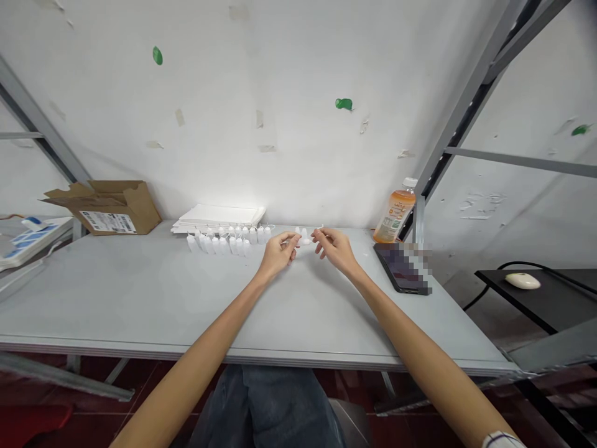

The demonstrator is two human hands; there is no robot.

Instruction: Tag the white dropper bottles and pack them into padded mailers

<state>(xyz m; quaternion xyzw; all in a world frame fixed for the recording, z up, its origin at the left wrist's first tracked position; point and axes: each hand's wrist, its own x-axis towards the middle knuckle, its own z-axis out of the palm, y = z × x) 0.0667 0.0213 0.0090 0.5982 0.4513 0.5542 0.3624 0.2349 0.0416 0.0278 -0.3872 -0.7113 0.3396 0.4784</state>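
Over the middle of the table, my left hand [278, 254] pinches a small white plastic piece [305, 236] between thumb and fingertips. The piece has a pair of stubby upright parts and bridges the gap toward my right hand. My right hand [334, 249] is closed at the thumb and forefinger, just right of that piece; whatever its fingertips hold is too small to make out. To the left of my hands, several small white bottle-shaped pieces [219, 244] with thin loops at their tops stand in rows.
Behind the rows lies a stack of white sheets [219, 214]. An opened cardboard box [114, 208] sits at the back left of the grey table [140, 292]. On the right are an orange drink bottle [395, 211] and a dark phone [402, 269]. A white mouse [523, 281] rests on a black shelf.
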